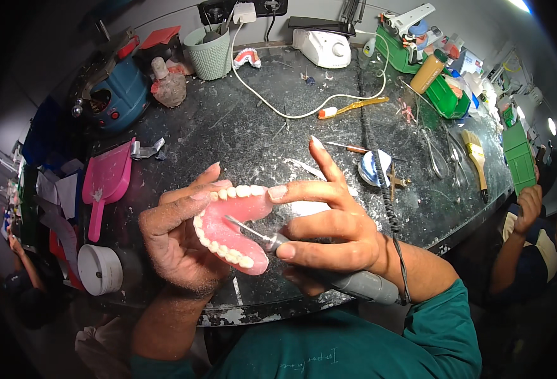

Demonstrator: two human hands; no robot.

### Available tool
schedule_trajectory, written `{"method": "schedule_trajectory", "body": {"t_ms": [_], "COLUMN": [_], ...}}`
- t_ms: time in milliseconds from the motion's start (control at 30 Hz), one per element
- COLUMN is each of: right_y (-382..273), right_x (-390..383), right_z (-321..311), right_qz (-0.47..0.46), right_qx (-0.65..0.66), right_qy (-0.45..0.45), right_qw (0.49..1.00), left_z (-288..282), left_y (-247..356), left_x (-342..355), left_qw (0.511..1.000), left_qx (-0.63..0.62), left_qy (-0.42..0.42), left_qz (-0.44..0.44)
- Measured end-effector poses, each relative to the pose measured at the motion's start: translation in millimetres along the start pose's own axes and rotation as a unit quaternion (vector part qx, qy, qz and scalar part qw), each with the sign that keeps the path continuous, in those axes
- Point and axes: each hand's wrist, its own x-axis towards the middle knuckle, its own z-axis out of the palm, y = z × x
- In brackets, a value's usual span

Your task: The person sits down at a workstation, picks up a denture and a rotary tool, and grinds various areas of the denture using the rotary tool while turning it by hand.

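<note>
Your left hand (180, 243) cups the pink denture (231, 230) above the table (259, 132), grip pressed around its arch to keep it steady. Your right hand (329, 237) pinches the grinding tool (329, 271) like a pen, tip inside the plate.

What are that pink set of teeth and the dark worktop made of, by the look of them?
The denture, held in the left hand, looks like glossy pink plastic, probably acrylic, with smooth off-white teeth. The worktop looks like dark polished stone, speckled and dusted white, though laminate is possible.
</note>
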Motion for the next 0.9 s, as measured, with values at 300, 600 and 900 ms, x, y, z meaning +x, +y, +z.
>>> {"method": "schedule_trajectory", "body": {"t_ms": [300, 600, 900], "right_y": [1.9, 0.0, 0.2], "right_x": [-3.0, -3.0, -2.4], "right_z": [0.9, -1.9, -0.6], "right_qz": [0.004, 0.014, 0.017], "right_qx": [0.011, 0.012, 0.017], "right_qy": [-0.001, -0.018, -0.019], "right_qw": [1.0, 1.0, 1.0], "left_z": [-2.1, -0.8, 3.5], "left_y": [0.7, 1.3, 3.5], "left_x": [2.9, 1.3, 1.4], "left_qw": [0.999, 1.0, 1.0], "left_qx": [-0.031, -0.015, 0.015], "left_qy": [-0.008, -0.005, 0.011], "left_qz": [0.007, 0.0, -0.004]}}
